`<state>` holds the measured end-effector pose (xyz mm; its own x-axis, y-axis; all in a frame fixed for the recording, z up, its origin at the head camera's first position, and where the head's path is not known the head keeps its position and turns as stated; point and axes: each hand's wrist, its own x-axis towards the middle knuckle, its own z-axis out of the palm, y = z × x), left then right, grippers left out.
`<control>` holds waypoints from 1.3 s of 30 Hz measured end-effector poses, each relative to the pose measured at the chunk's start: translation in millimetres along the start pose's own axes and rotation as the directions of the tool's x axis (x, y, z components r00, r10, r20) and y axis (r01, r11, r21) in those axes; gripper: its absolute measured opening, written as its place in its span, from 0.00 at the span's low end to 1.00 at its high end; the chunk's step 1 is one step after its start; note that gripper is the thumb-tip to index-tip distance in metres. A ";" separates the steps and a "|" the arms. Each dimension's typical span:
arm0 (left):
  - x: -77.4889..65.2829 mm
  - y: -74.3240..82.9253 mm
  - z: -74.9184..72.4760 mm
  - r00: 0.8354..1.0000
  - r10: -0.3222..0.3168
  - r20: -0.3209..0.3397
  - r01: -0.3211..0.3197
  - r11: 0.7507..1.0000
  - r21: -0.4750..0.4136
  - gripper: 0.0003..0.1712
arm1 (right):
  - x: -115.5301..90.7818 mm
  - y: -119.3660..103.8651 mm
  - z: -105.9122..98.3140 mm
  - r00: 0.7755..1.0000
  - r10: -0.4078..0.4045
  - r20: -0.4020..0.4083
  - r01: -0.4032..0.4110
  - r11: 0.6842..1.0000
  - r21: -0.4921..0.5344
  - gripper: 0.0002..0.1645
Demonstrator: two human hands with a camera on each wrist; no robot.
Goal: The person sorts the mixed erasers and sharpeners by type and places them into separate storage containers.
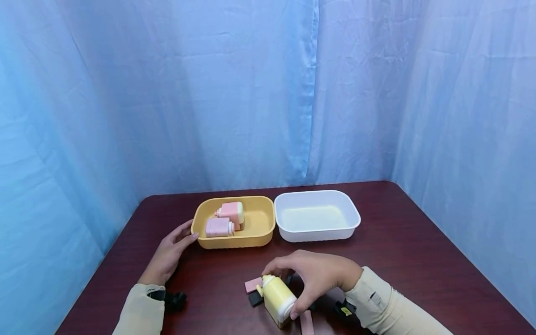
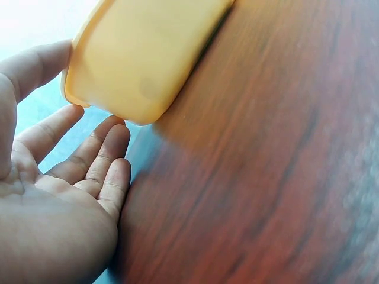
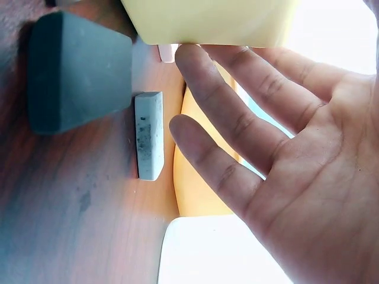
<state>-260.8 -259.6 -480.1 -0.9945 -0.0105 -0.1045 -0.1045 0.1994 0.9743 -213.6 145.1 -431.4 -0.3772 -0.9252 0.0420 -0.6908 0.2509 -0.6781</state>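
Note:
My right hand (image 1: 316,274) grips a yellow boxy, bottle-like thing (image 1: 276,295) with a white end and a small yellow knob, thumb at the white end and fingers over the far side. It is tilted above several small blocks. In the right wrist view only the underside of the yellow thing (image 3: 207,21) shows, against the fingertips. My left hand (image 1: 169,253) touches the left end of a yellow tray (image 1: 238,242) with fairly straight fingers. Inside the tray lie a pink bottle-like thing (image 1: 229,211) and a lilac one (image 1: 218,226).
A white tray (image 1: 318,235) stands right beside the yellow one. Near my right hand lie a pink block (image 1: 253,285), a black block (image 1: 255,298) and another pink block (image 1: 307,322). A smudged pale block (image 3: 149,136) shows in the right wrist view. Blue curtains surround the dark table.

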 end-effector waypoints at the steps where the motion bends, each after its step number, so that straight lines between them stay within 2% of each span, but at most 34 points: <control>1: 0.3 0.0 0.0 1.000 0.005 0.003 -0.005 1.000 0.002 0.44 | 0.0 -0.1 -0.1 1.000 0.001 0.002 -0.001 1.000 0.004 0.49; 8: 1.1 1.3 -0.2 1.000 0.000 -0.003 0.000 1.000 -0.018 0.43 | 0.1 -0.9 -0.5 1.000 0.005 0.001 -0.005 1.000 0.015 0.48; 14: 0.1 2.0 0.3 1.000 0.000 0.001 0.000 1.000 -0.031 0.43 | -0.1 -2.1 0.0 1.000 0.007 -0.010 -0.007 1.000 -0.017 0.47; 27: 0.7 0.4 -0.2 1.000 -0.010 0.010 0.010 1.000 -0.016 0.43 | -0.9 -4.8 -0.5 0.999 -0.003 -0.047 0.000 0.997 -0.075 0.47; 39: -0.5 0.4 -1.3 1.000 -0.014 0.004 0.014 1.000 -0.023 0.44 | -1.2 -5.7 -1.5 0.996 -0.024 -0.091 0.017 0.997 -0.078 0.47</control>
<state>-260.3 -260.8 -479.4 -0.9928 -0.0092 -0.1191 -0.1189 0.1770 0.9770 -210.1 145.2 -426.5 -0.4150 -0.9013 0.1245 -0.7430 0.2567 -0.6181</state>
